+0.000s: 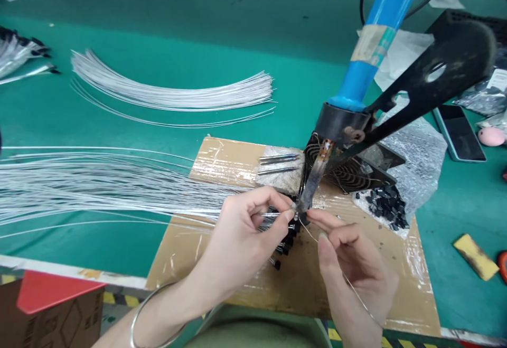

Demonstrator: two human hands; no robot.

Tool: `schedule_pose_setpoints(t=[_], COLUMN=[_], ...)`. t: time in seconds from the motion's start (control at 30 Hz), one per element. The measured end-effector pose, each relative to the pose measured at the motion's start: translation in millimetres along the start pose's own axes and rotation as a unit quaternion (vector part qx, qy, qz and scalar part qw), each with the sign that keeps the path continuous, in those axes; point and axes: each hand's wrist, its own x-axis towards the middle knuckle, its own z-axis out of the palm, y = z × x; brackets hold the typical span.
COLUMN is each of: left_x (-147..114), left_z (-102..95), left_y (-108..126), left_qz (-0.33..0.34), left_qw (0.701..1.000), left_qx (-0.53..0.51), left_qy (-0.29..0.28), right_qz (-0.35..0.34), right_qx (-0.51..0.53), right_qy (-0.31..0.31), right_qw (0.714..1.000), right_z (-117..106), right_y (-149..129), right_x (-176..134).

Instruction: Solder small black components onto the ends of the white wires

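Below the tip of a soldering iron (312,181), held in a stand with a blue handle, my left hand (253,232) pinches the end of a white wire. My right hand (352,274) grips a thin length of solder wire (308,230), whose end reaches up to the iron's tip; the strand trails down across the palm. Whatever small part sits at the joint is mostly hidden by my fingertips. Under and beside my left hand lie many white wires (99,184), with black connector ends (287,245) bunched between both hands.
A cardboard sheet (186,253) covers the green table under the work. Small black pieces (386,205) lie on a plastic bag, behind which stands a fan (344,171). A wire bundle (178,94), a phone (461,131) and a yellow sponge (475,255) lie around.
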Motion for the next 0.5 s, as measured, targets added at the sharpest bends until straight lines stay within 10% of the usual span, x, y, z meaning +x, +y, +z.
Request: schedule_pose_setpoints(t=[0.5], left_x=[-0.3], left_z=[-1.6], left_y=[-0.6], left_qz=[0.002], left_qw=[1.0], left_qx=[0.001], left_qy=[0.001], right_qz=[0.006], right_qx=[0.001], right_qy=[-0.002], right_qw=[1.0], right_z=[0.5], right_y=[-3.6], right_x=[-0.4])
